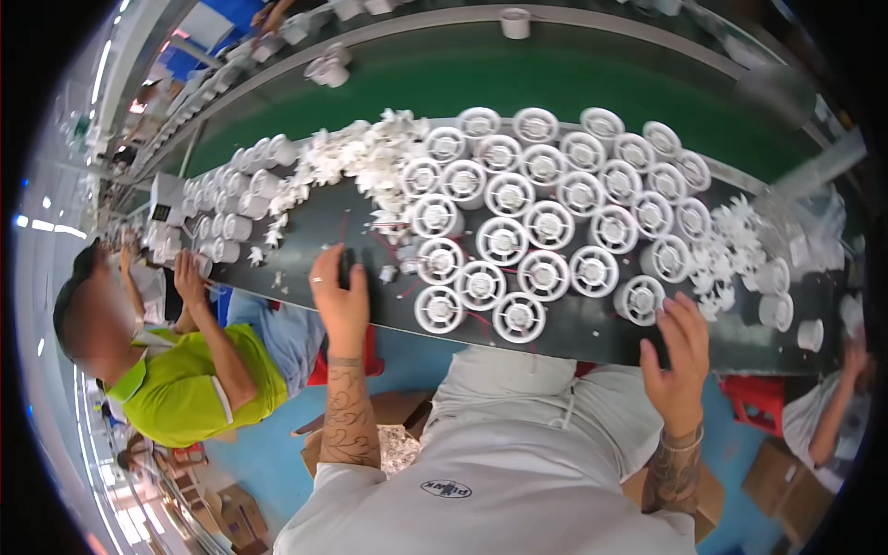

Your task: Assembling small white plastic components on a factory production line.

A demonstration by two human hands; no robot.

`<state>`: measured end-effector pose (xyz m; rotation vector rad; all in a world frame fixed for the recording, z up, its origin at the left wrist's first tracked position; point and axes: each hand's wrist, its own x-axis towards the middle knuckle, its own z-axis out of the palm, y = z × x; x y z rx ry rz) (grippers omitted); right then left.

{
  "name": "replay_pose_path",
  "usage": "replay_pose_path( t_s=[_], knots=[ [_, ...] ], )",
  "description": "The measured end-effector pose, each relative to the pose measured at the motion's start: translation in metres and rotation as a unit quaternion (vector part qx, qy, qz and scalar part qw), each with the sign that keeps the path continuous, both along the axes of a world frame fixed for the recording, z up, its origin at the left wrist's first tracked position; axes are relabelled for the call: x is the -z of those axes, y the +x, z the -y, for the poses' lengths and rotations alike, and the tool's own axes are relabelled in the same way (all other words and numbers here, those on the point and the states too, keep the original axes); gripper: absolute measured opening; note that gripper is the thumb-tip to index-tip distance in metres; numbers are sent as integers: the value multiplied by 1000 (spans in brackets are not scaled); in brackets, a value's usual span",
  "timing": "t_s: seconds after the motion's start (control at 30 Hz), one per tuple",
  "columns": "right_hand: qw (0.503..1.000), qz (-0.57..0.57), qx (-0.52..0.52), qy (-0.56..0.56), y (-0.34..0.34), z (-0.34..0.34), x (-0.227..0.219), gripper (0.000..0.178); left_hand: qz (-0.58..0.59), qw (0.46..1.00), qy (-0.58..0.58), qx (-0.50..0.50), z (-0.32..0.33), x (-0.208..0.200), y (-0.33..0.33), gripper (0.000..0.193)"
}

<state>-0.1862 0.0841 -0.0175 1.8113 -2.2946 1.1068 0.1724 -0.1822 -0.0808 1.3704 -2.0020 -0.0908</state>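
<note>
My left hand (pixel 339 298) is raised at the near edge of the dark work table, its fingers apart and nothing in them. Close to it lie small pale parts (pixel 388 274) and thin red wires. My right hand (pixel 680 356) has its fingers spread beside a white round fan housing (pixel 640 301); whether a fingertip touches its rim I cannot tell. Several more such housings (pixel 502 241), with spoked open tops and hubs in the middle, stand close together between my hands and beyond them.
White bladed fan wheels (pixel 356 157) are heaped at the far left, with another pile (pixel 726 254) at the right. White cups (pixel 227 199) stand in rows before a co-worker in a yellow-green shirt (pixel 199 384). Past the table runs a green conveyor belt (pixel 555 79). A clear plastic bag (pixel 803 227) lies far right.
</note>
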Motion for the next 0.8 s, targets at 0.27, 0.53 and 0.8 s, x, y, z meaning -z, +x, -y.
replay_pose_path(
  t_s=[0.27,0.53,0.8],
  knots=[
    [997,-37,50,-48,15,8,46,29,-133,987,55,-73,15,-13,18,28],
    [988,-123,80,-47,15,-5,69,28,-86,987,134,30,39,-15,36,33],
    [984,-130,93,-76,25,0,63,33,272,935,-72,-215,106,-3,96,25]
  ],
)
